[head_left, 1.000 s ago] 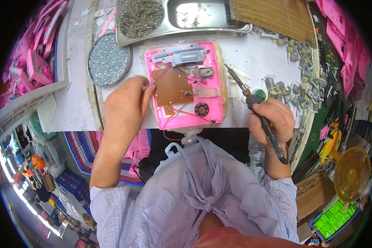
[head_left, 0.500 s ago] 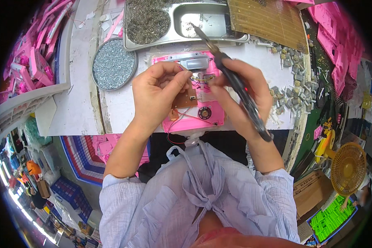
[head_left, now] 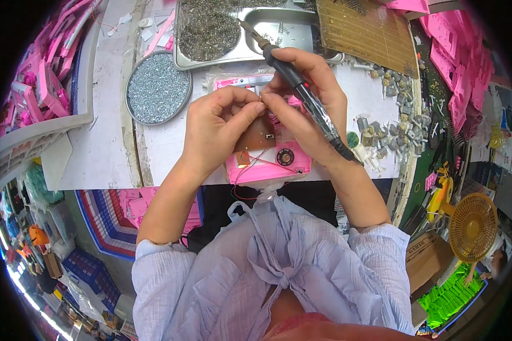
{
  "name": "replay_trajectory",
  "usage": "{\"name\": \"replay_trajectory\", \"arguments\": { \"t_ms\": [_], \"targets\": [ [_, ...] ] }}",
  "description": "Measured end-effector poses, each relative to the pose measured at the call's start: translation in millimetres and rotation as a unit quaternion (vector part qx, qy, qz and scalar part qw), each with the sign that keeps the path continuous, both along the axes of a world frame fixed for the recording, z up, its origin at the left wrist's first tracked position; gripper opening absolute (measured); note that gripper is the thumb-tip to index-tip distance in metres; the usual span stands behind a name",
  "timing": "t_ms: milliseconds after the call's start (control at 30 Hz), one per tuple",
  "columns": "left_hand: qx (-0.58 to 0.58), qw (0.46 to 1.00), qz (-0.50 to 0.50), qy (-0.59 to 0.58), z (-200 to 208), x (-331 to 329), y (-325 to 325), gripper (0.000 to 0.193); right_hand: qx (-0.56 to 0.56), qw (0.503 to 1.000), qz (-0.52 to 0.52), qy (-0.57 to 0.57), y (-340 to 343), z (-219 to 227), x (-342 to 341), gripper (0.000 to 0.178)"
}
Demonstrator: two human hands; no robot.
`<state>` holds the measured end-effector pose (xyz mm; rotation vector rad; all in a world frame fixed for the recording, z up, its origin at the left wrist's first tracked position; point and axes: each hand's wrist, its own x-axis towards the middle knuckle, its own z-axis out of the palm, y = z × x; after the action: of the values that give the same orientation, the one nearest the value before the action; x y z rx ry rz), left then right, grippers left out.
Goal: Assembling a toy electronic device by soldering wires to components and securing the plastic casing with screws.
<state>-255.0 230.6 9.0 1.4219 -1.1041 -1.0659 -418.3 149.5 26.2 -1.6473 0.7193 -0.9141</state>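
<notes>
Head view: mid-frame, the pink casing lies on the tabletop, and above it I see the left hand, fingers pinched together on what I cannot tell, and the right hand clasping a black soldering iron.

Strip lights glow at lower left, beyond a white worktable and grey floor.

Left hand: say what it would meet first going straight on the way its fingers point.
Probably the right hand, whose thumb and finger are right by the left hand's fingertips; exact depth is unclear.
</notes>
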Motion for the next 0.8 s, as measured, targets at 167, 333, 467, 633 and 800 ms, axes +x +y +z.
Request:
{"name": "replay_trajectory", "arguments": {
  "t_ms": [167,333,467,633,800],
  "targets": [
    [-0.017,0.999,0.014,-0.042,-0.7,5.6,1.8,0.010,-0.067,0.997,-0.033,0.012,2.9,-10.3,-0.5,0.054],
    [-0.061,0.989,0.000,-0.137,-3.1,8.0,-3.5,0.007,-0.178,0.980,-0.080,0.047,11.3,-13.5,-5.0,0.048],
    [-0.048,0.986,0.006,-0.162,4.7,-0.1,-3.6,0.006,-0.331,0.935,-0.052,0.116,25.2,-30.1,-23.8,0.048],
    [-0.074,0.967,-0.006,-0.242,2.1,-4.8,-6.2,0.008,-0.287,0.946,-0.101,0.113,26.8,-20.9,-41.6,0.045],
    [-0.079,0.961,0.005,-0.264,1.0,-7.4,-6.0,0.007,-0.324,0.942,-0.071,0.042,8.0,-16.9,-71.7,0.040]
  ]
}}
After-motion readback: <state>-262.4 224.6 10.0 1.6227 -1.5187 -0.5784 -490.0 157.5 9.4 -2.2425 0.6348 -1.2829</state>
